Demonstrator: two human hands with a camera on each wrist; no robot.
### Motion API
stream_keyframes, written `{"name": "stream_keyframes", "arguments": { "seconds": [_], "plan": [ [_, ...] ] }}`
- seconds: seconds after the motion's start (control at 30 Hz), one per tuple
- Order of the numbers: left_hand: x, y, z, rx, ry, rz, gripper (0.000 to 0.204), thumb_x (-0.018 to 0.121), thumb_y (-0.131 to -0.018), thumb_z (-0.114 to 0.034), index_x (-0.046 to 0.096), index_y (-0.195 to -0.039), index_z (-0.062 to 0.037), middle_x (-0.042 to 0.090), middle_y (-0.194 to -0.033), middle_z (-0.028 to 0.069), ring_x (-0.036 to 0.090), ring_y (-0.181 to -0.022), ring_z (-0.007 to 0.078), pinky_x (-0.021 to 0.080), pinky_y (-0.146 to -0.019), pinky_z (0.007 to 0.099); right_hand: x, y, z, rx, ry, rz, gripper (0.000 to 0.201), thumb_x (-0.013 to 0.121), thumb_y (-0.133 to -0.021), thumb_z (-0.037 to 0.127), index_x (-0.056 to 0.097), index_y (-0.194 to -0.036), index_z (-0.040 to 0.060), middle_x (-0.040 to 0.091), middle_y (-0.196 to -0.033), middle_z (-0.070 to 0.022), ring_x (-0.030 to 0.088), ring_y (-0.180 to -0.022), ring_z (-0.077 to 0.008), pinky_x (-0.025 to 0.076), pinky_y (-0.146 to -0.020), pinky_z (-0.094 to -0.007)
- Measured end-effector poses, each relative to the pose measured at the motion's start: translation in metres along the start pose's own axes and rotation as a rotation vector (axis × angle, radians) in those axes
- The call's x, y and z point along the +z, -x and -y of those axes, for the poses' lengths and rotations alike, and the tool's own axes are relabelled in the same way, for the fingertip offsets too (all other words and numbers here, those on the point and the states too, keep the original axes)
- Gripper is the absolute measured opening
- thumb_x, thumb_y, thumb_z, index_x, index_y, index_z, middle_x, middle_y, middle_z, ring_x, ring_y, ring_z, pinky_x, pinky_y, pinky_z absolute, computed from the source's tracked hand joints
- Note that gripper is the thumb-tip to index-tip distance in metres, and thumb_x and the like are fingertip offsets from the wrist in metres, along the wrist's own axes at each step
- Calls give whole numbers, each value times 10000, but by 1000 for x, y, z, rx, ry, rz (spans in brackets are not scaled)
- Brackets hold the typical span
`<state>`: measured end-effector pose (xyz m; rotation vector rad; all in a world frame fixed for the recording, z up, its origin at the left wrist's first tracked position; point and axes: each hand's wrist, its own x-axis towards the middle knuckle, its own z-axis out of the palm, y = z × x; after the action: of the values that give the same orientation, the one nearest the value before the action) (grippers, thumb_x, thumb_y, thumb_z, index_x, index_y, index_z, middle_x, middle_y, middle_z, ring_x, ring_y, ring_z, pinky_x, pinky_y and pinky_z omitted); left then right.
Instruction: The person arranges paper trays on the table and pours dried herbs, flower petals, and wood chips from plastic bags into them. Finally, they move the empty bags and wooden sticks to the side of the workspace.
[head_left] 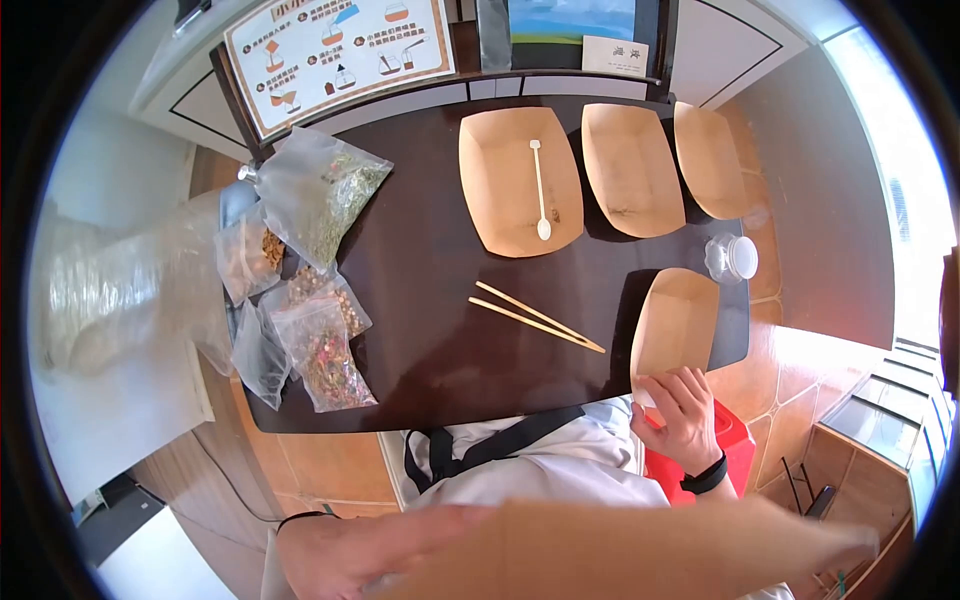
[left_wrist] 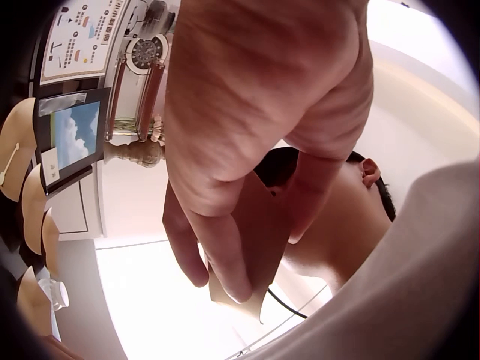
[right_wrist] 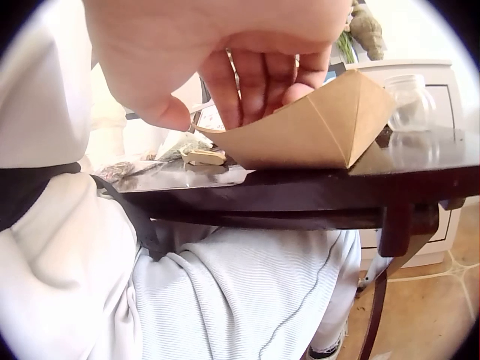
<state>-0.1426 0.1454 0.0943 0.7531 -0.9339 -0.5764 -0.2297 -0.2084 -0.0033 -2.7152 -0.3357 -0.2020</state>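
So far I count three kraft trays [head_left: 630, 170] set out across the desk [head_left: 420, 270], a fourth [head_left: 675, 320] at its near edge under my right-hand fingers [head_left: 685, 415] grasping its rim, and a fifth [head_left: 620, 550] held in my left hand [head_left: 340, 550]; herb bags [head_left: 310, 260] unopened.

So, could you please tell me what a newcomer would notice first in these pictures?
Probably the three kraft paper trays lined along the far side of the dark table, the leftmost holding a white spoon. Next, the right hand gripping a fourth tray at the near edge, and the clear bags of dried herbs heaped at the left end.
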Motion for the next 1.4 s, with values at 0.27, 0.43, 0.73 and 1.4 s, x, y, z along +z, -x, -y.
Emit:
{"name": "stream_keyframes", "arguments": {
  "seconds": [0.27, 0.43, 0.73, 1.4],
  "plan": [
    [-5, 6, -11, -366, 191, -205, 984, 687, -751, -65, 174, -1591, -65, 362, -1513, 124, 406, -1403, 266, 398, -1085, 384, 3, -1, -1, -1, 20, 5, 329, 779, -666, 94, 681, -969, 11, 623, -876, -89, 595, -782, -268, 476, -690, -387],
    [-9, -1, -19, -485, 296, -725, 1008, 671, -699, 120, 194, -1577, -13, 463, -1441, 98, 474, -1341, 230, 418, -1046, 367, 0, 2, -5, 134, -5, -159, 347, 757, -677, 91, 670, -996, -13, 628, -887, -119, 587, -786, -304, 477, -705, -405],
    [-125, -5, 32, -547, -163, -944, 796, 459, -839, 169, 250, -1572, -61, 462, -1451, 134, 543, -1288, 238, 514, -1003, 385, -1, 18, -39, 749, 39, -311, 325, 676, -859, 78, 617, -1152, -50, 548, -808, -110, 554, -739, -228, 465, -678, -354],
    [-150, -23, 74, -682, -540, -980, 641, 527, -985, 0, 228, -1551, 30, 391, -1526, 179, 617, -1182, 219, 553, -982, 427, 16, 22, -37, 868, -642, -138, 414, 539, -896, -39, 555, -1310, -35, 529, -768, 35, 450, -641, -29, 371, -581, -211]
  ]
}}
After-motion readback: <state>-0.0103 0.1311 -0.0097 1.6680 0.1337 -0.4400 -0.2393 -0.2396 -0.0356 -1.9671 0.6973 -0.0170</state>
